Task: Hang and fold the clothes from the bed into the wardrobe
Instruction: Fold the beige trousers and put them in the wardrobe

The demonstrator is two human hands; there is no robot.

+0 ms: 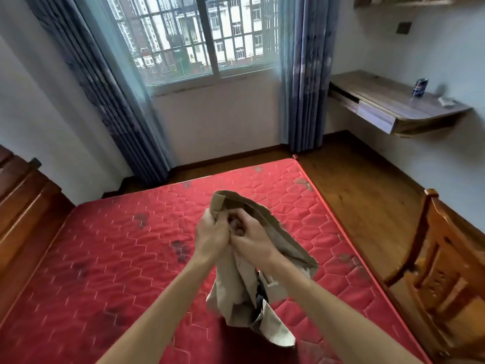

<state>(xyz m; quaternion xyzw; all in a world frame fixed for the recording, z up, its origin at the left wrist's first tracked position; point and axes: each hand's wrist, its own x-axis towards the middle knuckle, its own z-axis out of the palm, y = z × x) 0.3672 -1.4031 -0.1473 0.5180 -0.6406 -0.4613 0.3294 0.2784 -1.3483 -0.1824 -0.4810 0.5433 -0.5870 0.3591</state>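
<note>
From the head camera, both bare arms reach forward over the bed (105,245), a red quilted mattress with dark smudges scattered across it, and the two hands meet above its middle. The left hand (211,233) has its fingers curled tight round a bunched fold of a beige garment (237,282) – its grip is clenched on the cloth. The right hand (253,241) touches it on the right side, its fingers and thumb pinching the same bunch of fabric, so that grip is also grasping the garment. One stiff band of the cloth stands up above the knuckles and sweeps away toward the mattress's right edge. The rest hangs down crumpled between the forearms toward the bed's near edge, with a paler lining showing at the lowest corner; whether that end touches the mattress cannot be told. A dark wooden headboard (23,206) borders the bed's left edge, and a carved wooden frame (446,271) stands by its right edge on the brown wooden floor (367,179). Beyond the far edge of the bed is a barred window (196,35) looking onto apartment blocks, flanked by a blue patterned curtain on the left (105,88) and another on the right (304,74). On the right wall a wooden bench (388,101) is fixed clear of the floor – a blue drink can (420,87) stands near its far right corner, and a small pale object (447,101), too blurred to name, lies just beside the can.
</note>
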